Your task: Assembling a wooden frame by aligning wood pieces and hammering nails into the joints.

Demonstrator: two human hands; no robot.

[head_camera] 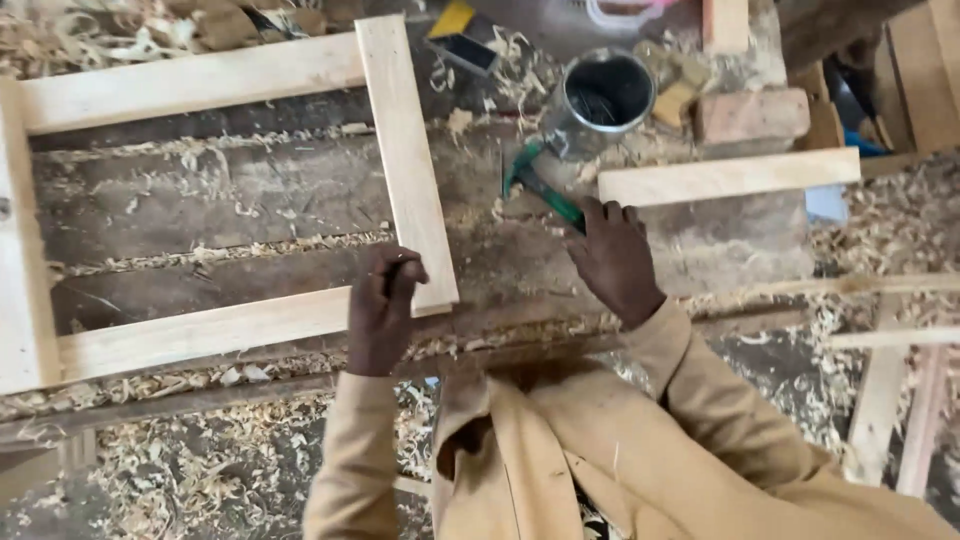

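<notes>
Wooden frame (405, 150) assembled flat near counter's front edge, left hand (383, 310) pinching something small, probably a nail, at its corner joint; right hand (612, 258) closed on green-handled hammer (540, 185); nailing apparently unfinished.

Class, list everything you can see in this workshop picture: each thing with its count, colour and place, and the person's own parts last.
Rectangular pale wood frame: one, light tan, left on the bench.
Loose pale wood slat: one, light tan, right of centre.
Round metal tin: one, grey, top centre, dark contents unclear.
Green-handled hammer: one, green, below the tin.
Reddish brick block: one, right of the tin.
Wood shavings: many, pale, scattered over bench and floor.
Dark worn wooden workbench: one, brown-grey, beneath everything.
Tan coat sleeves: two, bottom.
Left hand: grip pinched shut at the frame's near corner; anything held is too small to tell.
Right hand: grip closed on the hammer handle.
</notes>
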